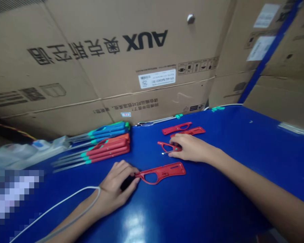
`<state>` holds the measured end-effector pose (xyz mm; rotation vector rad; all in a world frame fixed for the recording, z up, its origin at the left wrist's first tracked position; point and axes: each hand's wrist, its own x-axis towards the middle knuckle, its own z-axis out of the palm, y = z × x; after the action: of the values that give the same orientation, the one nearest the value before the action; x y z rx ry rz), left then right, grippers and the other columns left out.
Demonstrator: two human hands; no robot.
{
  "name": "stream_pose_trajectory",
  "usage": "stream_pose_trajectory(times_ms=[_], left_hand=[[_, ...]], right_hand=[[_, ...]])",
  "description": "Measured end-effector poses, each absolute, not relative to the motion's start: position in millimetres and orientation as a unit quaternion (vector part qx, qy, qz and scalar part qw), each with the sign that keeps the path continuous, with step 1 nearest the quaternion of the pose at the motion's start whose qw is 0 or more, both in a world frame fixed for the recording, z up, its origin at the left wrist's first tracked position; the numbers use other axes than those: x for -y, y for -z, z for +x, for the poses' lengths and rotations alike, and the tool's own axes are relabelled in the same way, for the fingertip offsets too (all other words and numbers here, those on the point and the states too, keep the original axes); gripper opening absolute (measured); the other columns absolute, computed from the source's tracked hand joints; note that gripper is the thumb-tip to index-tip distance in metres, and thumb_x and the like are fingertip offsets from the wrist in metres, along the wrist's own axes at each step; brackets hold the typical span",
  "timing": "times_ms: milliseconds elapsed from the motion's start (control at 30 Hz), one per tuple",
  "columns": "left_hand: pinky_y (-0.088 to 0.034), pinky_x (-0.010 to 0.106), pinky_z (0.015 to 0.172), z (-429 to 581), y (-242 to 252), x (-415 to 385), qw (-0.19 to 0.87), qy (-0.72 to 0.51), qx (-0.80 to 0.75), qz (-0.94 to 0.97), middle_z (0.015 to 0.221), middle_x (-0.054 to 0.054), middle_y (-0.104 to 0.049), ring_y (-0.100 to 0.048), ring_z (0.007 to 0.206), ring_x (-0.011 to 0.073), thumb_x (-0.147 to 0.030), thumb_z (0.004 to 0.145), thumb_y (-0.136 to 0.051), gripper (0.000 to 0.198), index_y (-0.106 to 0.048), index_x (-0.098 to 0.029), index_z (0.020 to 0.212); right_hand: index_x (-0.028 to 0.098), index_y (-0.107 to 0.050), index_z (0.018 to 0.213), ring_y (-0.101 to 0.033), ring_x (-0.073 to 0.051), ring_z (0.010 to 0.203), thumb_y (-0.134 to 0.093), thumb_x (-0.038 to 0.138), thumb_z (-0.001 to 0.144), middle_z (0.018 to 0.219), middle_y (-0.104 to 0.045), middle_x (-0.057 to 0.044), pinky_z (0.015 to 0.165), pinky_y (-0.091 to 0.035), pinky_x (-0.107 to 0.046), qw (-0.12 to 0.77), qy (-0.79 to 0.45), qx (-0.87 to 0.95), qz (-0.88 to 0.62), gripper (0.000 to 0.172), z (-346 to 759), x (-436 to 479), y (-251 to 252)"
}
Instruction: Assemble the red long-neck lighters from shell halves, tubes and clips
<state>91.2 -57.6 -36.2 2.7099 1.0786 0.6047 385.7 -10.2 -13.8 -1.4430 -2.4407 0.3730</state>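
The left hand (116, 189) has its fingers curled closed around a small black piece (127, 182), with the fingertips at the end of a red plastic lighter shell (162, 172). The shell lies flat on a blue table (243, 135). The right hand (192, 146) presses its closed fingers over a second red shell (167, 146), and a thin metal tip (164, 153) pokes out from it. Two more red shells (177, 128) lie just beyond. Rows of blue lighters (107, 131) and red lighters (107, 150) sit further left, with metal nozzles (68, 162) pointing left. Cardboard cartons (91, 84) printed AUX stand behind the table.
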Motion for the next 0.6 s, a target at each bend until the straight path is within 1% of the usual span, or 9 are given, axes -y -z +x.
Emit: stream_pose_trajectory(times_ms=[100,167,233,333,400,467,533,600], left_hand=[[-0.046,0.035,0.080,90.1,35.9,59.4,0.101,-0.190,-0.377,0.901,0.088,0.005,-0.063,-0.056,0.083,0.0187,-0.024,0.093,-0.047,0.014,-0.059,-0.020,0.099],[-0.045,0.034,0.081,88.8,36.6,60.0,0.110,-0.196,-0.383,0.896,0.087,0.005,-0.063,-0.056,0.083,0.0182,-0.024,0.093,-0.046,0.015,-0.059,-0.020,0.097],[-0.045,0.035,0.083,87.6,38.2,60.1,0.117,-0.197,-0.387,0.893,0.088,0.004,-0.062,-0.056,0.084,0.0177,-0.025,0.094,-0.045,0.015,-0.059,-0.020,0.097],[-0.043,0.035,0.085,86.9,41.9,59.3,0.126,-0.201,-0.387,0.891,0.088,0.003,-0.061,-0.056,0.085,0.0174,-0.025,0.094,-0.046,0.013,-0.058,-0.021,0.098],[-0.043,0.034,0.083,87.4,44.6,58.5,0.131,-0.216,-0.387,0.887,0.088,0.003,-0.061,-0.055,0.084,0.0175,-0.025,0.094,-0.046,0.012,-0.057,-0.021,0.096],[-0.044,0.032,0.081,88.6,46.7,57.6,0.134,-0.228,-0.383,0.885,0.087,0.003,-0.061,-0.055,0.084,0.0174,-0.025,0.094,-0.046,0.012,-0.057,-0.021,0.095],[-0.044,0.032,0.080,89.9,48.3,56.5,0.131,-0.232,-0.374,0.888,0.087,0.003,-0.062,-0.055,0.084,0.0172,-0.025,0.093,-0.048,0.011,-0.058,-0.021,0.095],[-0.044,0.031,0.079,91.2,49.7,55.5,0.127,-0.234,-0.370,0.890,0.087,0.003,-0.062,-0.055,0.083,0.0170,-0.025,0.092,-0.050,0.010,-0.059,-0.021,0.096]], right_hand=[[0.020,-0.061,0.080,-0.059,-0.019,0.074,-0.064,0.046,0.080,0.084,-0.065,-0.005,0.060,-0.037,-0.027,0.141,-0.135,0.841,-0.505,0.027,387.6,6.9,10.3],[0.020,-0.062,0.082,-0.060,-0.020,0.076,-0.062,0.047,0.081,0.086,-0.067,-0.006,0.061,-0.039,-0.027,0.148,-0.124,0.833,-0.518,0.028,390.1,3.5,5.5],[0.020,-0.062,0.082,-0.060,-0.019,0.073,-0.059,0.044,0.083,0.084,-0.068,-0.005,0.060,-0.040,-0.027,0.146,-0.112,0.816,-0.549,0.025,394.5,-0.8,1.4],[0.020,-0.062,0.078,-0.060,-0.017,0.067,-0.054,0.035,0.087,0.076,-0.068,-0.003,0.058,-0.040,-0.026,0.132,-0.091,0.789,-0.594,0.019,411.3,-8.0,0.4],[0.020,-0.063,0.079,-0.062,-0.017,0.070,-0.054,0.028,0.086,0.078,-0.069,-0.003,0.061,-0.041,-0.026,0.125,-0.069,0.767,-0.625,0.014,434.1,-12.1,1.8],[0.019,-0.065,0.085,-0.064,-0.020,0.078,-0.053,0.024,0.086,0.086,-0.071,-0.006,0.065,-0.043,-0.028,0.119,-0.043,0.731,-0.670,0.012,467.1,-15.1,2.1],[0.018,-0.066,0.096,-0.065,-0.024,0.088,-0.052,0.022,0.088,0.096,-0.070,-0.010,0.072,-0.045,-0.031,0.112,-0.017,0.683,-0.722,0.017,506.8,-17.2,0.2],[0.013,-0.065,0.107,-0.064,-0.027,0.092,-0.052,0.023,0.090,0.100,-0.069,-0.016,0.074,-0.046,-0.035,0.094,0.001,0.629,-0.772,0.024,546.5,-19.3,-2.8]])
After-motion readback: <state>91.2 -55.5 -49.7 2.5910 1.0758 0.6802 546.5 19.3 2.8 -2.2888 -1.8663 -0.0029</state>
